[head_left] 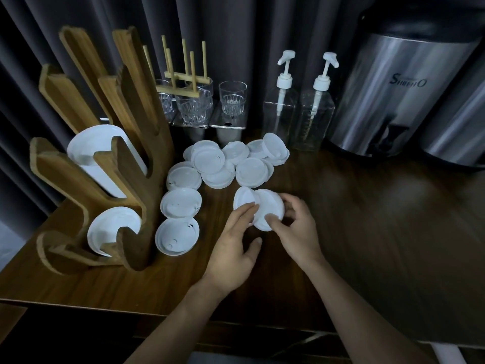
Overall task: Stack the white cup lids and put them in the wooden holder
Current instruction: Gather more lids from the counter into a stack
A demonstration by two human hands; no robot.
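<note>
Right hand [299,228] grips lids [265,206]; left hand [233,248] touches.

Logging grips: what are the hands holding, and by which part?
The right hand pinches the right lid by its rim; the left hand only rests straight fingers on the left lid.

A dark wooden counter [367,219] fills the lower frame, with grey curtains [236,35] hanging behind it. At upper centre, clear glass tumblers [233,98] stand on steel containers [228,124], beside a small wooden peg rack [183,82]. Right of them are two clear pump bottles [280,111], then a steel urn [401,95] and a second urn [456,127] at the right edge.
</note>
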